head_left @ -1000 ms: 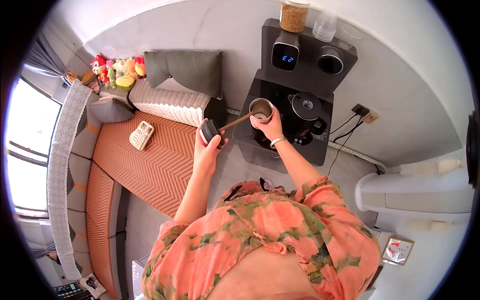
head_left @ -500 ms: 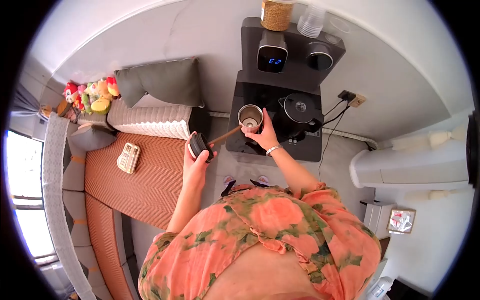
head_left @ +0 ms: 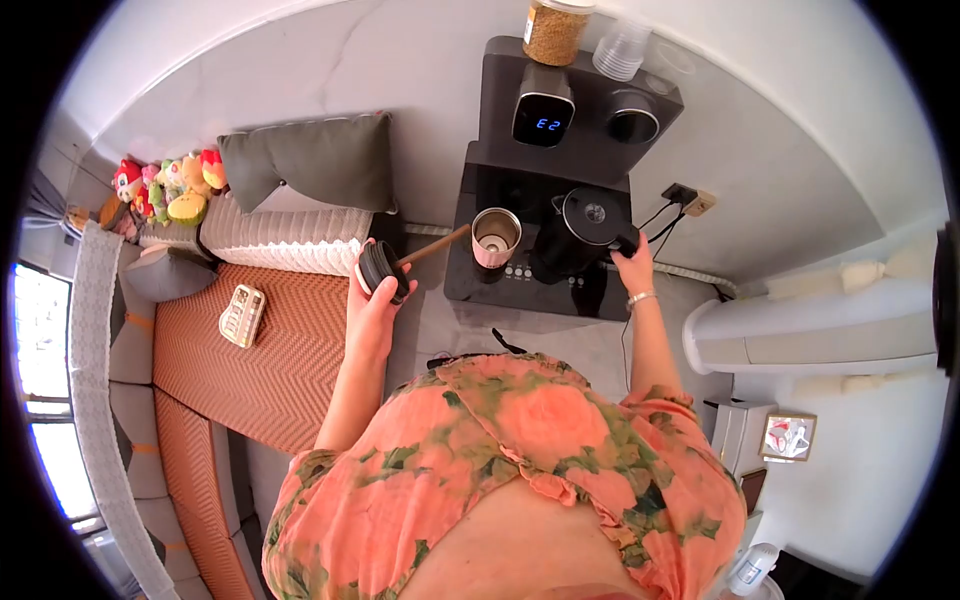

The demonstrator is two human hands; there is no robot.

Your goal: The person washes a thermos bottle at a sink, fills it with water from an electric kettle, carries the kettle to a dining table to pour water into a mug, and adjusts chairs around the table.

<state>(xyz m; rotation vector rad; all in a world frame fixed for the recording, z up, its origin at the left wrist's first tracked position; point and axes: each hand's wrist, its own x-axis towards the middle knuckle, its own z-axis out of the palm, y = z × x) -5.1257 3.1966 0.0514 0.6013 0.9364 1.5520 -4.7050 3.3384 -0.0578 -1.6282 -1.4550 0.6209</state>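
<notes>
My left hand (head_left: 366, 318) is closed around a round black lid (head_left: 379, 273), held out left of the machine. A brown straw-like stick (head_left: 438, 246) juts from the lid, its far end near the tumbler. The pink tumbler (head_left: 493, 258) stands uncapped on the black tea-bar machine (head_left: 478, 290), its steel inside showing. To its right sits a black electric kettle (head_left: 590, 222) with its lid on. My right hand (head_left: 634, 272) grips the kettle's handle; the fingers are partly hidden behind it.
Behind the tumbler rises the machine's panel with a lit display (head_left: 545, 122). A jar of brown granules (head_left: 556, 35) and stacked plastic cups (head_left: 620, 52) stand on top. Cables run to a wall socket (head_left: 698, 203). A sofa with a woven mat (head_left: 260, 370) lies left.
My right hand has let go of the tumbler, moved right and taken the kettle's handle. The tumbler now stands alone. My left hand still holds the lid.
</notes>
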